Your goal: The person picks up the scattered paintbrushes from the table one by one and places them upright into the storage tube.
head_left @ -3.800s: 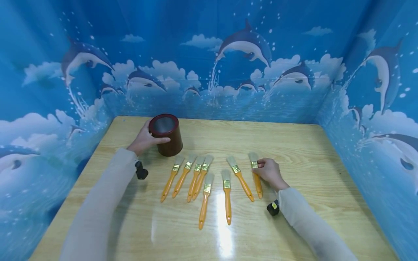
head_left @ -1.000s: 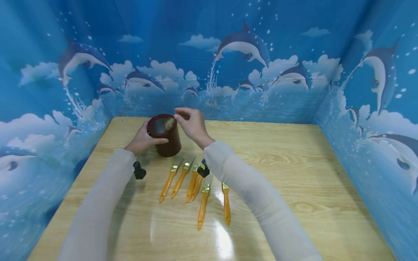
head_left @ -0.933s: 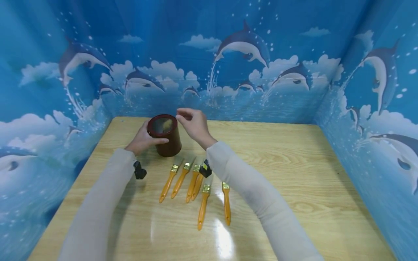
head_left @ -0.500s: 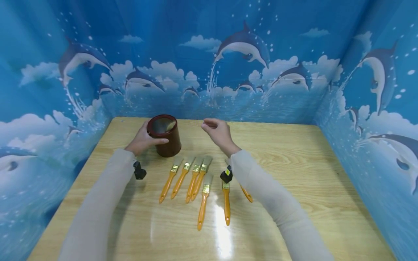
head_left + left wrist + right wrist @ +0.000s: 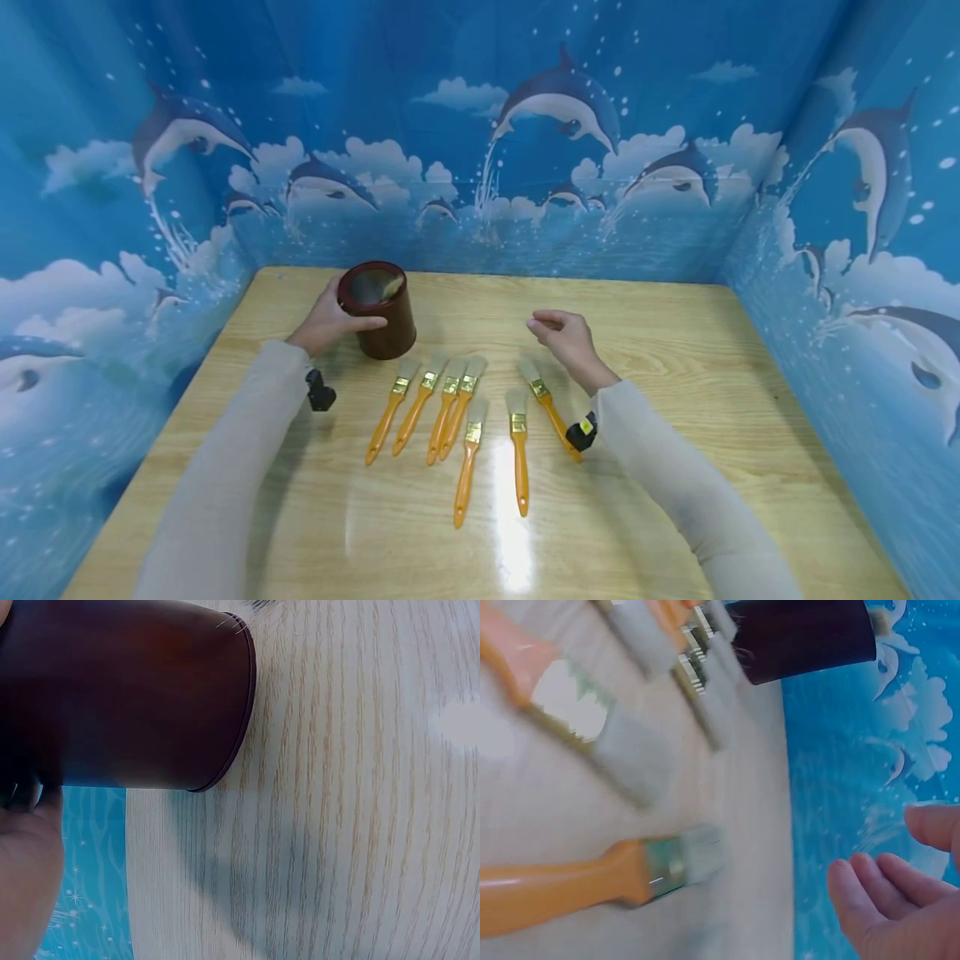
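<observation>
The person's right grip (image 5: pixel 572 338) hangs above the bench (image 5: pixel 675 350) with thumb and fingertips apart, holding nothing, while the left grip (image 5: pixel 330 322) is clamped on the dark container (image 5: pixel 393 335), thumb across its front and fingers behind. That container stands upright and looks stiff-walled and smooth; a hand around the side should steady it, though the polished surface may slip a little. Bristles of one brush (image 5: pixel 392 288) show inside its rim. Nearest the right grip lies the slanted brush (image 5: pixel 553 414), bristles pointing away from the person; it should be light, with a rigid, glossy handle that could slide or turn under the fingers. The metal band, or the handle just below it, seems the surest place to pinch, since the pale bristles look soft and would bend. Farther left lie the straight brush (image 5: pixel 520 458), the low brush (image 5: pixel 467 475) and a group of four brushes (image 5: pixel 387 423) in front of the container, presumably handling alike.
</observation>
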{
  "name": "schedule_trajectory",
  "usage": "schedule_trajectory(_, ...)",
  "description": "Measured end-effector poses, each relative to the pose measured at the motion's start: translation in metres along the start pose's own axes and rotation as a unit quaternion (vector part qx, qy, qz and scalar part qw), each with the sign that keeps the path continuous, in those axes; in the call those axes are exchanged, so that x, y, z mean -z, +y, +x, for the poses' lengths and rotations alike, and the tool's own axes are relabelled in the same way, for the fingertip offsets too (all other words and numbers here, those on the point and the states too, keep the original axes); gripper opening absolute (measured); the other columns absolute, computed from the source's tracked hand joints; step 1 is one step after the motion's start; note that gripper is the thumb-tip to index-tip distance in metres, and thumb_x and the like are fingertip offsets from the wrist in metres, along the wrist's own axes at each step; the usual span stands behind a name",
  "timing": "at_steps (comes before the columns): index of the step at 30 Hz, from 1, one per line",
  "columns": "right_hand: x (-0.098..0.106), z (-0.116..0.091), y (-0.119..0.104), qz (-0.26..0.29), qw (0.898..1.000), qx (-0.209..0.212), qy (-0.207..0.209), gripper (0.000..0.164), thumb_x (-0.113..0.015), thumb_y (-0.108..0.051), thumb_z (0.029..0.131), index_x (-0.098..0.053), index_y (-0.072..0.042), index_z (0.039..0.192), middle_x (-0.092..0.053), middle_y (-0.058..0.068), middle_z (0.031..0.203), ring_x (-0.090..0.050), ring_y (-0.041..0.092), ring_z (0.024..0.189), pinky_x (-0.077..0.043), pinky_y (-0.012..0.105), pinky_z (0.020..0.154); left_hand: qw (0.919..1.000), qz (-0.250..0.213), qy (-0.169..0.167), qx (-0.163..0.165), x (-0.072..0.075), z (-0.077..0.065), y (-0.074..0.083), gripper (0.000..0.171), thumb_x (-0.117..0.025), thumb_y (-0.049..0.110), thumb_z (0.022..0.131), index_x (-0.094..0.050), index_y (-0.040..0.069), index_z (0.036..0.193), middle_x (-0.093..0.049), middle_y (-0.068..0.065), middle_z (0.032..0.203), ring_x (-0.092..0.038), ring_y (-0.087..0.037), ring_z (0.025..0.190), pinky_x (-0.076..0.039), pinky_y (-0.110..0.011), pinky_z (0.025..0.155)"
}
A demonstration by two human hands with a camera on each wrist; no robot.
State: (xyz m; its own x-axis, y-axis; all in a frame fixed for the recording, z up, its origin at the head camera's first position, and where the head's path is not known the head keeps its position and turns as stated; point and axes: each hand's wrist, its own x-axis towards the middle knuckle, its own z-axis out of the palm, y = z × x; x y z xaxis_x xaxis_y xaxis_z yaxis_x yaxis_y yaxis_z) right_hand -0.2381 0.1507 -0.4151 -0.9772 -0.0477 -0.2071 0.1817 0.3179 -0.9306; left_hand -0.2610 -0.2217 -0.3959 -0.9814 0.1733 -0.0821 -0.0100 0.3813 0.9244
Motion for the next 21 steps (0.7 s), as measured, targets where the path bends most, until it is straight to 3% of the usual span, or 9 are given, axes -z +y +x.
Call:
schedule_trajectory(5,0.006,-0.015,0.023,-0.012,0.999,-0.031,0.007,0.046,-0.057,-0.022,0.098,-0.05,0.002,0.136,-0.056,0.019,0.129,-0.054,0.032,0.12,-0.046,0.043,0.1,1.0,0.0,0.001,0.007,0.0,0.001,-0.001,0.099,-0.08,0.022,0.079,-0.014,0.008,0.152,-0.026,-0.017,0.152,-0.028,-0.034,0.139,-0.03,-0.057,0.109)
schedule_trajectory(13,0.004,-0.034,0.053,-0.049,0.997,-0.062,0.02,0.042,-0.06,-0.022,0.096,-0.055,0.002,0.131,-0.061,0.018,0.122,-0.06,0.026,0.106,-0.053,0.033,0.087,0.9995,0.013,0.003,0.028,-0.002,-0.004,0.009,0.1,-0.078,0.025,0.081,-0.011,0.007,0.153,-0.023,-0.018,0.154,-0.025,-0.035,0.141,-0.028,-0.057,0.11)
schedule_trajectory(21,-0.008,-0.036,0.067,-0.15,0.988,-0.034,0.03,0.04,-0.068,-0.017,0.089,-0.061,0.001,0.124,-0.065,0.013,0.112,-0.062,0.024,0.099,-0.054,0.032,0.08,0.9994,0.015,0.007,0.029,0.001,0.008,-0.009,0.107,-0.082,0.03,0.077,-0.009,0.011,0.154,-0.023,-0.016,0.154,-0.025,-0.034,0.141,-0.029,-0.058,0.11)
